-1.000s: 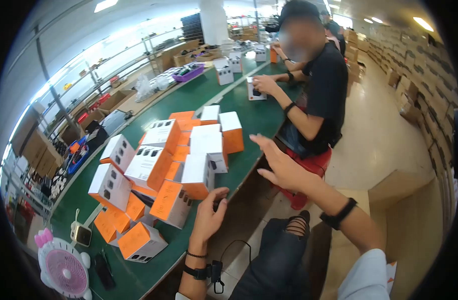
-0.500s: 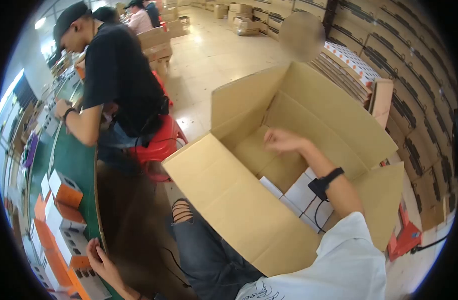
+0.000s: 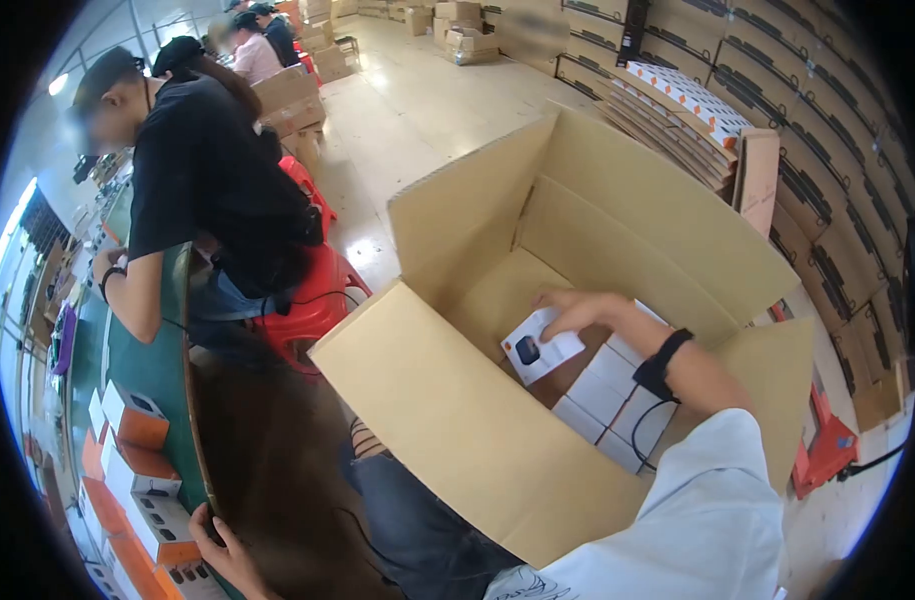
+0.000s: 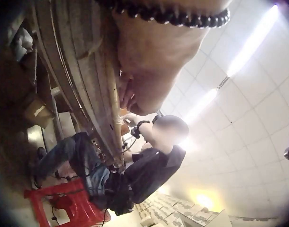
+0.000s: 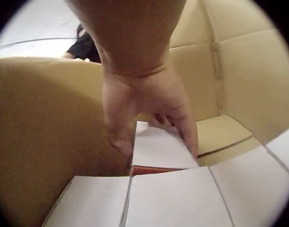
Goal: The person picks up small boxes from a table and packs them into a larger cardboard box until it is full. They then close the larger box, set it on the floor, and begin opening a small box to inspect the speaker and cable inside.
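Inside the open carton [image 3: 427,400], my right hand [image 3: 587,312] grips a small white box [image 3: 542,345] printed with a dark device. The right wrist view shows my thumb on one side of this white box [image 5: 161,146] and fingers on the other, close beside packed white boxes [image 5: 177,198]. At the lower left, my left hand [image 3: 227,555] rests at the edge of the green table [image 3: 192,440], fingers loosely bent, next to orange-and-white boxes [image 3: 162,525]. In the left wrist view, the left hand [image 4: 147,87] lies against the table edge, its fingertips mostly hidden.
A person in black [image 3: 202,180] sits on a red stool [image 3: 317,310] at the table ahead. Flattened cartons [image 3: 667,120] are stacked behind the open carton. A wall of cartons [image 3: 797,150] lines the right, near a red metal piece [image 3: 822,450].
The view has swung right from the table to the carton. My right hand has moved from beside the table into the carton and now holds a white box. The left hand stays at the table edge.
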A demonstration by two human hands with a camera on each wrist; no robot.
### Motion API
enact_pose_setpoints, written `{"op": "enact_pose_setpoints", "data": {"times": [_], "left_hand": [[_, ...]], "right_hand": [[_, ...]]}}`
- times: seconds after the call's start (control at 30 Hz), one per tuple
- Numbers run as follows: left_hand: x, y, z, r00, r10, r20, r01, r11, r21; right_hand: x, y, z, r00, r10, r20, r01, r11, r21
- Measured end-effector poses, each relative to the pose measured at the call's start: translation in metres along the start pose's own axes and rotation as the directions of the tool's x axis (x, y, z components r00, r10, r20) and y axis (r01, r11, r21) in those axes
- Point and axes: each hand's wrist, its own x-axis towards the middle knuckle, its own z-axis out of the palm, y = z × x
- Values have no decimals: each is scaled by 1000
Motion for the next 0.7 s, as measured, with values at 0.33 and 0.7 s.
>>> {"op": "enact_pose_setpoints", "data": {"times": [0.33, 0.7], "left_hand": [[2, 9, 2, 991, 122, -47, -120, 992, 46], [6, 20, -8, 990, 72, -121, -59, 993, 102]], "right_hand": [[-133, -177, -39, 674, -710, -206, 739, 649, 183], [-113, -241, 112, -494, -851, 177, 472, -433, -768]]}}
